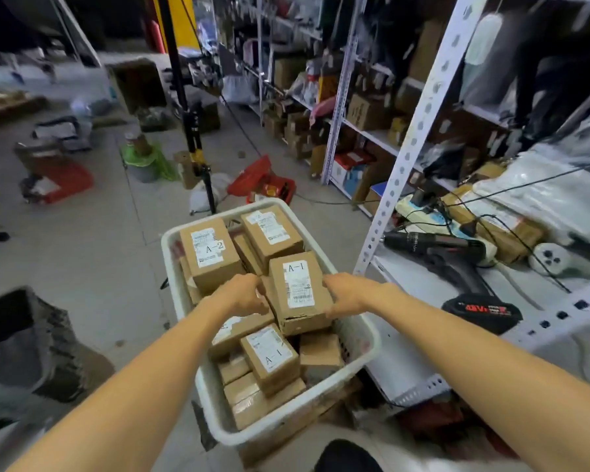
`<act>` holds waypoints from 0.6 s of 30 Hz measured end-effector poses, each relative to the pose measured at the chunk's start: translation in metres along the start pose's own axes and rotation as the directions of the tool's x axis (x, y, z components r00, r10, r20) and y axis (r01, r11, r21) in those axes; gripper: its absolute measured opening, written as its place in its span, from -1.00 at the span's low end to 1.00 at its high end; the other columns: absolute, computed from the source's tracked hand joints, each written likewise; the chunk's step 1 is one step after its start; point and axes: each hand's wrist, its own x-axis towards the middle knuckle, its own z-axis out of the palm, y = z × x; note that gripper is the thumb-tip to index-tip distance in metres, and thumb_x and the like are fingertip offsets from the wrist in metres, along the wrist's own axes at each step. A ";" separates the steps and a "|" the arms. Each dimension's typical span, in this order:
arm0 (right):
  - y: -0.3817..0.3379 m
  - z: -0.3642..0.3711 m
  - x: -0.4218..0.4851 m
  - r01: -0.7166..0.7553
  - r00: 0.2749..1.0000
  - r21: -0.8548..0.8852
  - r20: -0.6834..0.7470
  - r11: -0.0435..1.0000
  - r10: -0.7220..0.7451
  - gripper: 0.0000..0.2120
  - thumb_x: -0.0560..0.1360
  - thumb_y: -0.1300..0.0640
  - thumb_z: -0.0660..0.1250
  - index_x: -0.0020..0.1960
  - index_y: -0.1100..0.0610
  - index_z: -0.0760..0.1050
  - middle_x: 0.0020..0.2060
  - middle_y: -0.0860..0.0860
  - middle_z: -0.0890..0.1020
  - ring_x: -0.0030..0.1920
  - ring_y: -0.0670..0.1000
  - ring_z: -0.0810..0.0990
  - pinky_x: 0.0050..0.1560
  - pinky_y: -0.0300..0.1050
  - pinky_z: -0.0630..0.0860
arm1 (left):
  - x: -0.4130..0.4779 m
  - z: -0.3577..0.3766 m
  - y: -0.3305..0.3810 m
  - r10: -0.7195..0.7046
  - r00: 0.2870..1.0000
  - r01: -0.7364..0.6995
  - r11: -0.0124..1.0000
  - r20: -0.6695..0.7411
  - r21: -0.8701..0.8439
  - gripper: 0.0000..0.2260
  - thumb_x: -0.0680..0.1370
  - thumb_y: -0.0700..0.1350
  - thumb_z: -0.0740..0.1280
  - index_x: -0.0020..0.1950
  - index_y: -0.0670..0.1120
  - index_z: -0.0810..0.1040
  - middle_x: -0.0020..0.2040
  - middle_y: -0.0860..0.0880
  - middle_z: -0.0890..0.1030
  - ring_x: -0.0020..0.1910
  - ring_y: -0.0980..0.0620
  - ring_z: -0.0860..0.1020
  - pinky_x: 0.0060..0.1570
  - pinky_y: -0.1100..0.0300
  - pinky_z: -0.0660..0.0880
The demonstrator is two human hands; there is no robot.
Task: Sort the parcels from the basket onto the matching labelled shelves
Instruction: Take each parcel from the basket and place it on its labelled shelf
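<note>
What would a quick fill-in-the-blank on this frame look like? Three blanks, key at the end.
1. The left hand and right hand grip the tilted brown cardboard parcel, labelled ____.
2. The far-left brown cardboard parcel is labelled ____.
3. All parcels lie in a rectangular plastic basket coloured ____.
Missing words: A-1; A-2; white.

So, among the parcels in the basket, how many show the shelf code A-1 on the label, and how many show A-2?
A-1: 2, the held A-1 parcel and the near A-1 parcel
A-2: 1, the A-2 parcel
Total: 3 parcels with a code that can be read.
</note>
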 end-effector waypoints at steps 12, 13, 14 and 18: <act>0.062 0.037 0.127 -0.095 0.992 0.184 0.094 0.978 0.079 -0.39 0.44 0.06 0.40 0.38 0.21 0.23 0.26 0.17 0.43 0.19 0.19 0.50 0.05 0.00 0.49 | 0.113 0.053 -0.002 -0.137 0.989 0.145 0.963 0.050 -0.229 -0.51 0.36 -0.03 0.49 0.21 -0.13 0.43 0.14 -0.11 0.56 0.03 -0.07 0.54 0.03 0.05 0.52; 0.064 0.041 0.132 -0.105 0.994 0.226 0.066 0.969 0.092 -0.31 0.41 0.02 0.40 0.42 0.21 0.19 0.28 0.17 0.41 0.22 0.19 0.48 0.13 0.04 0.49 | 0.117 0.055 0.000 -0.130 0.991 0.130 0.953 0.017 -0.273 -0.52 0.33 -0.02 0.49 0.16 -0.15 0.45 0.12 -0.13 0.58 -0.03 -0.06 0.55 0.00 0.04 0.53; 0.065 0.043 0.136 -0.114 0.993 0.263 0.043 0.958 0.106 -0.21 0.37 -0.05 0.40 0.46 0.20 0.14 0.29 0.16 0.39 0.25 0.19 0.46 0.19 0.08 0.48 | 0.123 0.058 0.003 -0.127 0.992 0.121 0.943 0.003 -0.310 -0.50 0.33 -0.02 0.51 0.18 -0.16 0.45 0.11 -0.13 0.59 -0.02 -0.05 0.56 0.02 0.03 0.53; 0.085 0.097 0.192 -0.194 0.979 0.405 0.137 0.894 0.151 0.10 0.27 -0.20 0.39 0.55 0.10 -0.19 0.44 0.16 0.26 0.36 0.18 0.40 0.32 0.11 0.41 | 0.156 0.091 0.005 -0.226 0.972 0.229 0.858 0.062 -0.459 -0.23 0.35 0.01 0.55 0.41 -0.18 0.24 0.31 -0.13 0.46 0.27 -0.13 0.46 0.27 -0.03 0.41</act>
